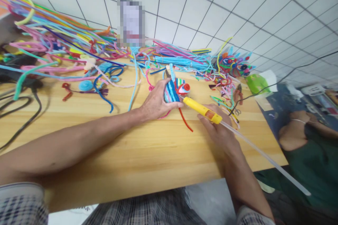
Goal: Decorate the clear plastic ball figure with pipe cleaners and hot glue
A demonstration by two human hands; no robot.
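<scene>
My left hand (155, 103) is closed around a small figure (173, 89) wound from blue, pink and striped pipe cleaners, held on the wooden table (148, 154). My right hand (219, 128) grips a yellow glue gun (202, 110) with a long clear glue stick (264, 156) trailing from its back. The gun's nozzle touches the figure near a red tip. A red pipe cleaner (186, 121) lies under the gun.
A big heap of coloured pipe cleaners (66, 49) spreads across the back of the table. Finished colourful figures (235, 63) and a green packet (255, 82) sit at the right rear. Black cables (23, 112) lie at left. Another person (303, 137) sits beyond the table's right edge.
</scene>
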